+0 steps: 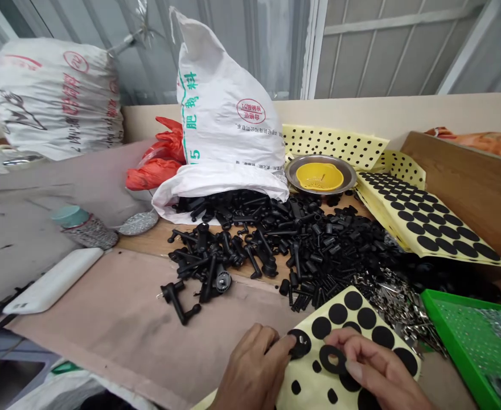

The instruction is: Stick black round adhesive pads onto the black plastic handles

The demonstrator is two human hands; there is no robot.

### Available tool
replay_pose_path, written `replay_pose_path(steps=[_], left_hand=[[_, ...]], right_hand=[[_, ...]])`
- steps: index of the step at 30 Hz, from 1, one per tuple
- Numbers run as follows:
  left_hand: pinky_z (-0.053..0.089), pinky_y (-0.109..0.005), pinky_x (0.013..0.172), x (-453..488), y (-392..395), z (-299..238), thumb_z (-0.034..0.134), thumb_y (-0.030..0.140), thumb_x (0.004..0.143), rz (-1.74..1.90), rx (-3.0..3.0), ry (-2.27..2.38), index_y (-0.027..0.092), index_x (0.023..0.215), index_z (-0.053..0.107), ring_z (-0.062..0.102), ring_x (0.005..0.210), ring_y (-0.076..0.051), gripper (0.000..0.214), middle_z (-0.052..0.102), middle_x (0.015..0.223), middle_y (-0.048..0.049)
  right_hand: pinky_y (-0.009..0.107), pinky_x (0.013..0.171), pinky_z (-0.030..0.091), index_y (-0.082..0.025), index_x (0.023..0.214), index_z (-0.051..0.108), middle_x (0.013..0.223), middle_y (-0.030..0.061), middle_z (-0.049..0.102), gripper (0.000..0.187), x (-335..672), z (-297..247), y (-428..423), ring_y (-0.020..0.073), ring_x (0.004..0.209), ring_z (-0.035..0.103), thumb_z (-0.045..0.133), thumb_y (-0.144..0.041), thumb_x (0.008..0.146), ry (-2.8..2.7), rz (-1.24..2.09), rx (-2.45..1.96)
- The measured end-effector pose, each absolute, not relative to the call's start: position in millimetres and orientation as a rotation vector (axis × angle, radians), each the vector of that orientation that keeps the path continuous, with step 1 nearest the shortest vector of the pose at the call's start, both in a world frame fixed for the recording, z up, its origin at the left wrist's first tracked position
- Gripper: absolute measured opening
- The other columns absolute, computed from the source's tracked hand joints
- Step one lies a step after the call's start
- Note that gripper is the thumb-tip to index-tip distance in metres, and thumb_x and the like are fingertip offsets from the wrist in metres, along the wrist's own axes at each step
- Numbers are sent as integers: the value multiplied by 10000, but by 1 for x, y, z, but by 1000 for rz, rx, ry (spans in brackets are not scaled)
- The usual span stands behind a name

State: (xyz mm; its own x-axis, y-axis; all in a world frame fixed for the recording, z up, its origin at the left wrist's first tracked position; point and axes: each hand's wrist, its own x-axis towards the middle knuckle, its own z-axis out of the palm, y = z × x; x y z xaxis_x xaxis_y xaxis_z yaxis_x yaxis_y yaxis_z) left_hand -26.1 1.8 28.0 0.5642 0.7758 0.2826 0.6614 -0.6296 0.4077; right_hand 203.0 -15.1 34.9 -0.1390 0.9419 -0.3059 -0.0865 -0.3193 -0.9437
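**Q:** What is happening at the near edge?

**A:** The left hand (254,364) is pinching a small black part (300,343) with a metal centre, its fingertips (287,343) closing narrowly on it. The right hand (381,364) is holding a black ring (332,359) by its right edge, with its fingers (344,337) also narrow. Both are working over a yellow sheet (308,364) dotted with black discs.

**Q:** How is the ring lying relative to the hands?

**A:** It is sitting between them, left of the right fingers and just right of the black part. Its round shape is showing no clear long axis. The right hand is nearer and touching it.

**Q:** What is lying beyond them?

**A:** A green tray (468,347) of small metal bits is sitting to the right, and steel pins (391,302) are spreading beside it. Farther on, a heap of black plastic parts (297,250) is spilling from a white sack (229,114). A steel bowl (319,173) holding a yellow strainer (319,176) is resting behind the heap, and a second sack (54,97) is standing at far left.
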Motion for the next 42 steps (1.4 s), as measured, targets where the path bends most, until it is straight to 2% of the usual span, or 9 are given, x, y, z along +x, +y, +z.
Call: replay_pose_path(steps=[3,5,8,12,23,29,34,42], left_hand=[[490,-312,737,-20,7,37,453,135,798,546,2245,1192,168,1164,485,598,855,-220,369,640,960,-81],[470,-273,726,-16,11,43,452,99,740,492,2099,1172,189,1108,536,606,825,-199,388,660,925,-44],[444,-222,626,-13,15,43,420,87,712,472,1840,1196,214,1003,608,583,664,-146,369,652,775,10],[397,-191,463,-8,12,32,432,150,686,484,1448,1220,162,1094,582,490,484,-103,435,602,664,21],[403,-194,439,-6,7,45,455,241,718,512,1303,1125,115,1001,635,455,426,-91,359,461,531,48],[409,-186,490,-9,4,43,421,231,798,539,1321,1088,137,1053,634,515,475,-105,346,508,520,44],[376,-159,456,-11,4,55,411,271,836,475,1296,1089,140,1078,634,496,491,-100,354,534,542,32],[373,-135,462,-10,5,65,403,228,856,503,1274,1015,167,1044,656,479,516,-85,321,531,569,40]], right_hand=[[320,844,400,-216,636,589,1038,64,631,208,198,38,-16,258,976,555,683,-392,697,-1050,1627,-1267],[319,860,396,-221,645,592,1043,61,622,209,197,38,-15,252,983,548,682,-403,698,-1060,1636,-1245],[318,878,384,-220,631,583,1046,65,614,217,195,37,-14,254,1003,536,691,-400,689,-1060,1654,-1214],[322,872,381,-215,639,575,1075,73,591,214,193,36,-14,265,1033,524,690,-391,681,-1037,1689,-1161],[283,729,397,-199,605,557,959,67,565,254,185,30,-8,225,884,518,658,-414,695,-1177,1678,-1119],[283,701,385,-195,606,564,970,67,566,251,186,33,-8,222,859,509,660,-403,708,-1197,1688,-1150],[278,700,387,-193,608,573,962,57,565,232,187,34,-7,218,861,509,662,-378,717,-1204,1689,-1138],[277,672,382,-195,587,561,895,54,545,276,184,35,-7,210,813,493,660,-432,688,-1222,1678,-1152]])
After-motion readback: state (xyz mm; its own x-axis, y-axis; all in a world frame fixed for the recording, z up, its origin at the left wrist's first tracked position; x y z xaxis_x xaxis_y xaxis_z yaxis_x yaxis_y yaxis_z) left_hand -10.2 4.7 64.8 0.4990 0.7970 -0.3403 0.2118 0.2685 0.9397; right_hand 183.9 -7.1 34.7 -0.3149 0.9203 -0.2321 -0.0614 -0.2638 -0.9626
